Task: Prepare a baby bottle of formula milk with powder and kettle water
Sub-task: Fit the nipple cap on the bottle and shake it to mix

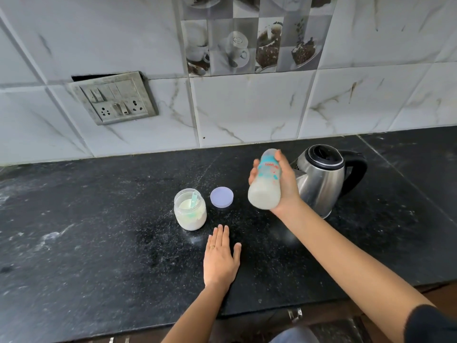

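My right hand (284, 184) grips a baby bottle (265, 181) holding white milk, lifted above the counter and tilted with its top pointing away from me. Just behind it stands a steel kettle (321, 179) with a black lid and handle. An open jar of white powder (190, 210) stands to the left, a pale green scoop (194, 199) resting inside. The jar's lilac lid (221, 197) lies flat between jar and bottle. My left hand (221, 258) rests flat on the counter, fingers straight, just in front of the jar.
The black speckled counter (99, 231) carries scattered powder dust. A tiled wall rises behind it with a switch and socket plate (115, 97) at the left. The counter's front edge (259, 310) runs close to me, with drawer handles below.
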